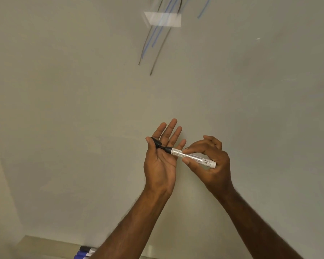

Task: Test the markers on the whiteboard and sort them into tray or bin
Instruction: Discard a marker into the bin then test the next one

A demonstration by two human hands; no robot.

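Note:
A white-barrelled marker (193,157) with a black nib end is held in front of the whiteboard (82,90). My right hand (211,165) pinches its barrel between thumb and fingers, nib pointing left. My left hand (161,157) faces me palm-up with fingers straight, and its thumb pins the black cap (155,141) against the base of the forefinger. The nib sits just short of the cap's mouth, over my left palm.
Blue and black test strokes (153,40) run down the upper middle of the board. A ledge tray (51,245) at the bottom left holds a black-capped marker and blue-capped markers (82,254), partly hidden behind my left forearm.

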